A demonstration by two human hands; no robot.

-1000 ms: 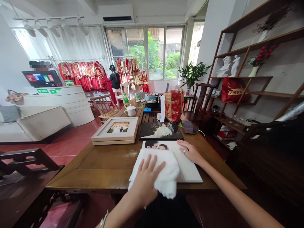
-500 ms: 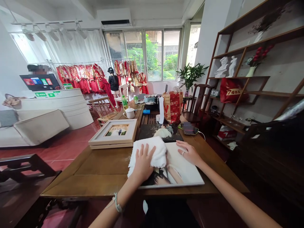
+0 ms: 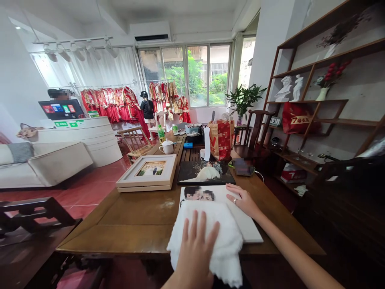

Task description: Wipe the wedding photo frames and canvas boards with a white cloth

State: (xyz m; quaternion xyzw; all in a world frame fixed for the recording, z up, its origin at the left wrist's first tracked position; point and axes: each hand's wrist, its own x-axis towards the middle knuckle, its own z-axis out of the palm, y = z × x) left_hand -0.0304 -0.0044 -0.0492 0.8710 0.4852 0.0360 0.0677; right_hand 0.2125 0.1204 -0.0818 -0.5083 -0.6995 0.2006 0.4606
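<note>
A large white-bordered photo print [image 3: 246, 226] lies flat at the near edge of the wooden table [image 3: 135, 216]. A white cloth [image 3: 224, 233] covers its lower half and hangs over the table's edge. My left hand [image 3: 195, 249] lies flat on the cloth with fingers spread. My right hand [image 3: 243, 199], a ring on one finger, rests open on the print's right side, holding it down. Two blurred faces of the print show above the cloth.
A dark photo print [image 3: 206, 172] and a stack of framed pictures [image 3: 148, 170] lie further back, with a teapot [image 3: 167, 147], bottles and a red bag [image 3: 221, 138]. A shelf unit [image 3: 315, 100] stands right, a sofa [image 3: 45, 162] left. A person [image 3: 147, 108] stands by the red garments.
My left hand has drawn the cloth from the top of the print down toward me, to the table's near edge. The right hand stayed in place on the print.
</note>
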